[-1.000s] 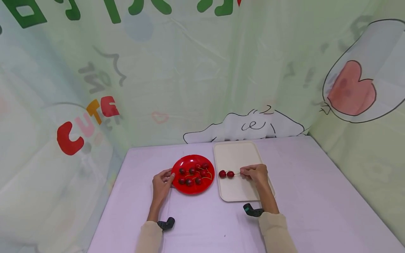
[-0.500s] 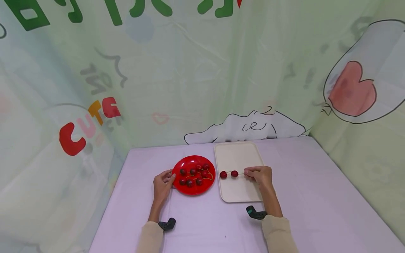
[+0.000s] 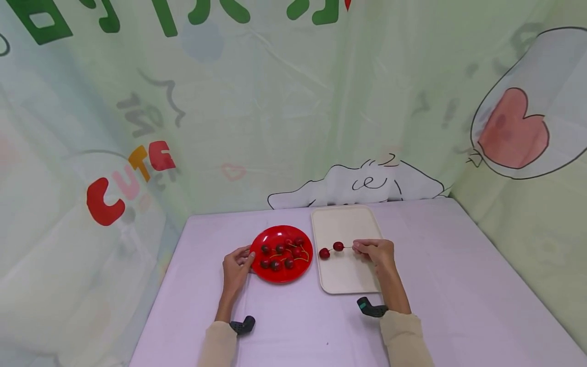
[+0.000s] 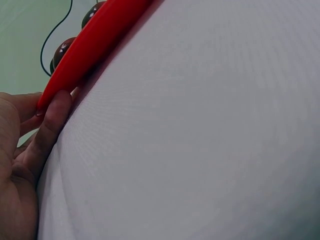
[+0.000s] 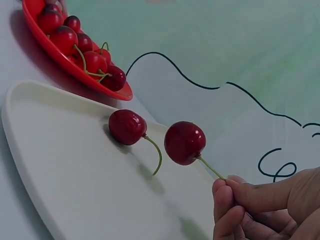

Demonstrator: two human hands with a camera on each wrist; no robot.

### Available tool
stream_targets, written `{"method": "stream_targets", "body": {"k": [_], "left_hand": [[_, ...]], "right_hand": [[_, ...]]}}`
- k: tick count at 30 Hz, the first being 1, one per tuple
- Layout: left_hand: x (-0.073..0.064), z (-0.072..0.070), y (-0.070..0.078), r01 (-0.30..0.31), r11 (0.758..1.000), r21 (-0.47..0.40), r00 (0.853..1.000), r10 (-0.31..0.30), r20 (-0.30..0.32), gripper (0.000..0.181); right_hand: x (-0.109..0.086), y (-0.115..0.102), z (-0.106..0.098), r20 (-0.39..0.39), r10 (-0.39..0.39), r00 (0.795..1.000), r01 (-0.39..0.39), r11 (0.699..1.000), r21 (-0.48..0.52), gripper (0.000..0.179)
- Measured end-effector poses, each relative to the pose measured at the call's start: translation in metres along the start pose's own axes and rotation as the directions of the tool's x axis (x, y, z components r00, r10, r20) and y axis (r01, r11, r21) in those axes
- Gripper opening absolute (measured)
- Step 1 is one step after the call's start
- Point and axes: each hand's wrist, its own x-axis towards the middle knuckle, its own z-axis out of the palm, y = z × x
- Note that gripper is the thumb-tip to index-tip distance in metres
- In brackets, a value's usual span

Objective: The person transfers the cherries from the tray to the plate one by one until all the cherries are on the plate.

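Note:
My left hand (image 3: 236, 267) grips the left rim of a red plate (image 3: 281, 232), thumb above and fingers below in the left wrist view. Several dark red cherries with green stems lie on that plate. Between thumb and fingertips my right hand (image 3: 378, 253) pinches the stem of one cherry (image 5: 185, 143), which hangs just above a cream tray (image 3: 346, 221). Another cherry (image 5: 127, 127) rests on the tray near its left edge, its stem pointing toward the held one. The two cherries are apart in the right wrist view.
Plate and tray stand side by side on a table with a pale lilac cloth (image 3: 293, 331). A printed curtain (image 3: 293, 117) rises behind the table's back edge and along both sides. Each wrist carries a small black camera (image 3: 372, 308).
The right hand first drew rightward with the pinched cherry, parting it from the other one. Then the held cherry rose slightly off the tray. The left hand stays on the plate.

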Motion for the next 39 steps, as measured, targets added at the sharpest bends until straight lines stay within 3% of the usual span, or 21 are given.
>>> {"method": "stream_targets", "body": {"k": [7, 16, 22, 30, 39], "left_hand": [[0.001, 0.001, 0.001, -0.015, 1.000, -0.007, 1.000, 0.015, -0.004, 0.032], [-0.001, 0.007, -0.002, -0.016, 1.000, 0.003, 1.000, 0.016, 0.012, 0.033], [0.002, 0.004, -0.005, -0.026, 1.000, -0.001, 1.000, 0.026, -0.017, 0.032], [0.004, 0.002, -0.004, -0.054, 0.998, -0.014, 0.998, 0.054, -0.008, 0.031], [0.004, 0.001, -0.001, -0.043, 0.999, -0.016, 0.999, 0.043, 0.001, 0.031]], "right_hand": [[-0.003, -0.005, 0.006, 0.015, 0.016, 1.000, -0.017, 0.997, 0.072, 0.028], [-0.002, -0.001, 0.007, 0.018, 0.023, 1.000, -0.024, 0.996, 0.082, 0.025], [0.000, -0.001, 0.013, 0.050, 0.011, 0.999, -0.015, 0.997, 0.080, 0.026], [0.002, -0.003, 0.019, 0.066, 0.001, 0.998, -0.008, 0.995, 0.095, 0.029], [0.004, -0.006, 0.028, 0.102, -0.028, 0.994, 0.013, 0.990, 0.138, 0.025]]}}
